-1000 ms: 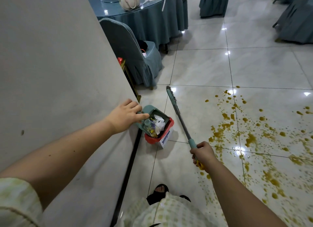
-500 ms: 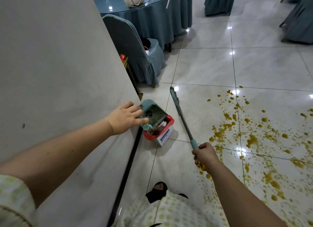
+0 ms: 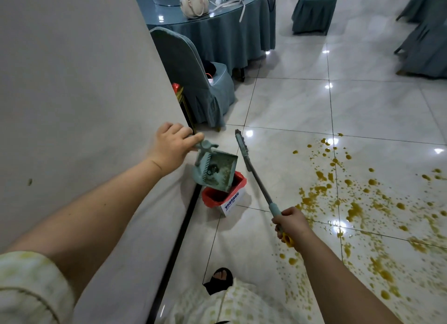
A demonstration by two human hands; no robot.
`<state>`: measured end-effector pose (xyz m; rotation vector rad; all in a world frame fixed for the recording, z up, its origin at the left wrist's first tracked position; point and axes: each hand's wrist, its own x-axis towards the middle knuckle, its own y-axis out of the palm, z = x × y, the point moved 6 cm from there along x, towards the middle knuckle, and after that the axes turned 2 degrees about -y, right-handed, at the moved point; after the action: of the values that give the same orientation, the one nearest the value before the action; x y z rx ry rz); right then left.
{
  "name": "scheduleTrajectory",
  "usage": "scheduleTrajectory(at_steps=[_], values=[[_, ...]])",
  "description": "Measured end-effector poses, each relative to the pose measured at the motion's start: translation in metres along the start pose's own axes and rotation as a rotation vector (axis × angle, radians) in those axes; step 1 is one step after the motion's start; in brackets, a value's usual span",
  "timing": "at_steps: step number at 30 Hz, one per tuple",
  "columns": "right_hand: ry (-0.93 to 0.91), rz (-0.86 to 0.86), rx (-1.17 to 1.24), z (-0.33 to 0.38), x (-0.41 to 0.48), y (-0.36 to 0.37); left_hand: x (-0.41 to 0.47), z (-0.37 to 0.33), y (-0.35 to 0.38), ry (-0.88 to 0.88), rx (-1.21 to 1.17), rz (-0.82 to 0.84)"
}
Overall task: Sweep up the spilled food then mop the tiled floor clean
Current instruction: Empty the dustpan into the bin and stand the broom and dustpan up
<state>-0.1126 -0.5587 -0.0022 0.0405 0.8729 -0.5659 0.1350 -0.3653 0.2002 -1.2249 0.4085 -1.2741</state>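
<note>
Beneath left hand (image 3: pixel 173 147), tilted dustpan (image 3: pixel 216 171).

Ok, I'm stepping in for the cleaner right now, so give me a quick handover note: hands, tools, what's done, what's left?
Left hand grips the dustpan by its handle, tipped over the red-lined box; only scraps cling inside the pan.
Right hand grips the broom near its handle end, head out ahead, apparently on the tiles.
Done: the dustpan looks emptied into the box.
Left: orange spatter covers the tiles to the right. Sweep any solids, then mop. No mop in view.
</note>
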Motion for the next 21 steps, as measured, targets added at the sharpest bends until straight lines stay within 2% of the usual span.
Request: scheduleTrajectory(at_steps=[5, 9, 15, 21], values=[[-0.029, -0.012, -0.025, 0.031, -0.003, -0.022, 0.039, 0.049, -0.004, -0.375, 0.003, 0.044], [-0.064, -0.032, -0.028, 0.064, 0.0, -0.04, 0.069, 0.068, 0.004, -0.55, -0.053, 0.007], [-0.087, -0.024, 0.023, 0.132, 0.024, -0.053, 0.125, 0.077, 0.04, -0.625, -0.139, -0.029], [-0.05, -0.056, 0.031, 0.214, 0.08, -0.056, 0.196, 0.105, 0.11, -0.526, -0.202, -0.019]])
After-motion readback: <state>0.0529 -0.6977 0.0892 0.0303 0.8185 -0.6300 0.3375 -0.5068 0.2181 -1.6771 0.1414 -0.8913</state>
